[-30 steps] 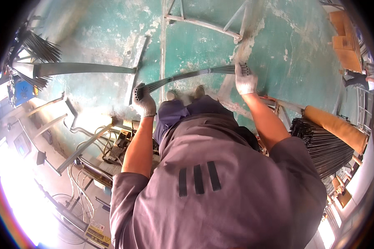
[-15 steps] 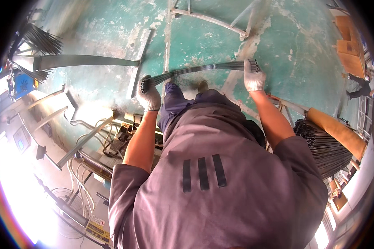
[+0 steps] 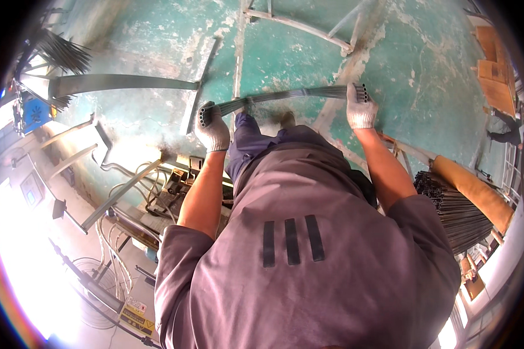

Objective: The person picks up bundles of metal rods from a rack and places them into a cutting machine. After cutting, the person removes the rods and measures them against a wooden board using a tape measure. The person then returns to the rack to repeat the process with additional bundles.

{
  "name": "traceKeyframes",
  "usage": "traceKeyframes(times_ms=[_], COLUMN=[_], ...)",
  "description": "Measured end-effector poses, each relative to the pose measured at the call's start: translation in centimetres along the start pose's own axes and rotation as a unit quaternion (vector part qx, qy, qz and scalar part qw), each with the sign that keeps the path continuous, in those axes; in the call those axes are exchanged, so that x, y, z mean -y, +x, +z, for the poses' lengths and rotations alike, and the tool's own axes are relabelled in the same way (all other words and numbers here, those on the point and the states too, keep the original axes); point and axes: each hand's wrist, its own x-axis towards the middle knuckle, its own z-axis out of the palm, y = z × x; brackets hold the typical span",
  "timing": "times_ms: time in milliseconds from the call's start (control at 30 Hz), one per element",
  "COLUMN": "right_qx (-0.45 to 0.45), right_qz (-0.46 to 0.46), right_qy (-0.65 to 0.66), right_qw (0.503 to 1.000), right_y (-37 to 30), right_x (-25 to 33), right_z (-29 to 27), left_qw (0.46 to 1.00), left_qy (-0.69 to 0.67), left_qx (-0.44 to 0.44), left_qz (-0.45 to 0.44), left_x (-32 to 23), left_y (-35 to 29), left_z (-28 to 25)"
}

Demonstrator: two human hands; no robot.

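A bundle of thin dark metal tubes (image 3: 285,95) stretches crosswise in front of my body, with its round open ends showing at both sides. Wrapped round its left end is my left hand (image 3: 213,130), in a whitish knit glove. My right hand (image 3: 361,109), gloved the same way, grips the right end, and the tube ends poke out past its fingers. Both forearms reach forward, and the bundle hangs above the floor near my legs. The fingers' undersides are hidden behind the tubes.
A big stack of dark tubes (image 3: 457,212) lies at my right beside an orange-brown padded roll (image 3: 471,186). Left of me stands a machine with hoses (image 3: 172,189). A metal frame (image 3: 300,26) rests on the green floor ahead. Cardboard boxes (image 3: 495,70) stand far right, near another person (image 3: 506,128).
The surroundings have shifted slightly in view. Both hands keep their hold on the tube bundle, which stays level across my front.
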Motion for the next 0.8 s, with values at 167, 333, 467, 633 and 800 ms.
traceKeyframes(times_ms=[167, 333, 467, 633, 800], right_qx=[-0.008, 0.000, 0.006, 0.003, 0.002], right_qz=[-0.034, -0.031, -0.013, -0.020, -0.024], right_qy=[-0.007, -0.009, -0.010, 0.002, 0.015], right_qw=[0.999, 0.999, 1.000, 1.000, 1.000], right_y=[0.2, 0.1, 0.2, 0.2, 0.2], right_x=[-0.3, 0.0, -1.5, -1.1, 0.3], right_z=[0.0, -0.5, -0.3, -0.3, -0.6], left_qw=[1.000, 1.000, 1.000, 1.000, 0.999], left_qy=[-0.005, -0.013, -0.004, 0.009, 0.039], left_qx=[-0.015, -0.019, -0.020, -0.020, -0.008], left_qz=[0.012, 0.011, 0.003, 0.006, 0.001], left_x=[0.2, 0.0, -0.3, 0.1, 0.3], left_y=[0.0, -0.3, -0.5, -0.4, 0.0], left_z=[0.2, 0.4, 0.5, 0.3, 0.3])
